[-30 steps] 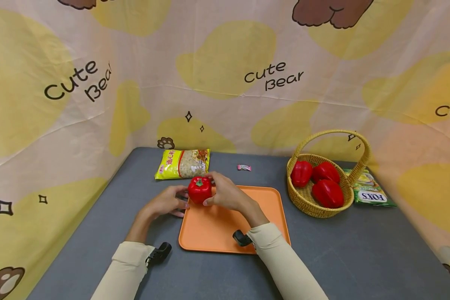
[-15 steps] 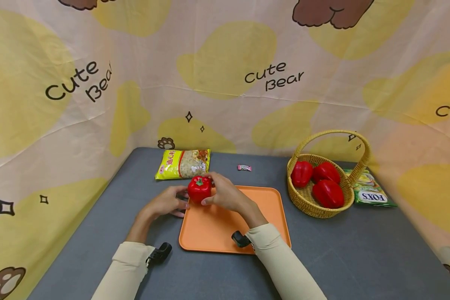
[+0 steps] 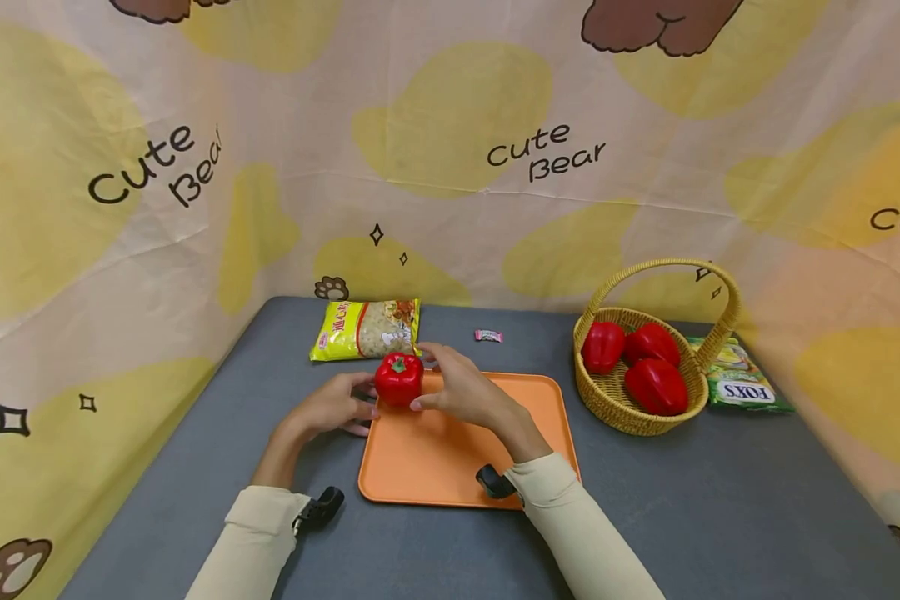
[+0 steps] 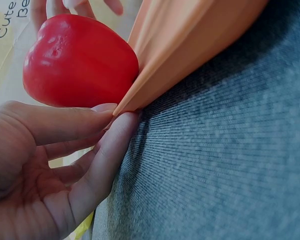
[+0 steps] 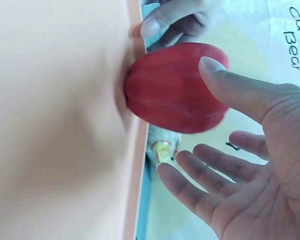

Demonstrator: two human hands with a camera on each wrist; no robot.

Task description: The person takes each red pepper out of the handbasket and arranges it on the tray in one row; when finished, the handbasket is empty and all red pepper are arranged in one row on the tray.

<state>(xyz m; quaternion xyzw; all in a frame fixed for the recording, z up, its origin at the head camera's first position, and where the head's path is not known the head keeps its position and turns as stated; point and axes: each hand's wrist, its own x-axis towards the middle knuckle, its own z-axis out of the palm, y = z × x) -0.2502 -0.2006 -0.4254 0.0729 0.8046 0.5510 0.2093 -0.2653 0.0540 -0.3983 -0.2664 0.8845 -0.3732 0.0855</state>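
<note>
A red bell pepper (image 3: pixel 399 379) with a green stem stands upright on the back left corner of the orange tray (image 3: pixel 435 467). My left hand (image 3: pixel 333 406) is at that corner; in the left wrist view its thumb and a finger pinch the tray's rim (image 4: pixel 182 62), just beside the pepper. My right hand (image 3: pixel 465 393) is spread at the pepper's right side. In the right wrist view its fingers stand apart from the pepper (image 5: pixel 175 90), and the thumb overlaps it; whether the thumb touches I cannot tell.
A yellow food bag (image 3: pixel 367 328) lies behind the pepper, and a small pink candy (image 3: pixel 488 336) behind the tray. To the right stands a wicker basket (image 3: pixel 630 423) with a tall handle, holding 3 red bell peppers (image 3: pixel 656 387). A green packet (image 3: pixel 747 394) lies beside it.
The right hand has loosened from the pepper, its fingers spreading away and its wrist shifting slightly right. The left hand and the tray have stayed put.
</note>
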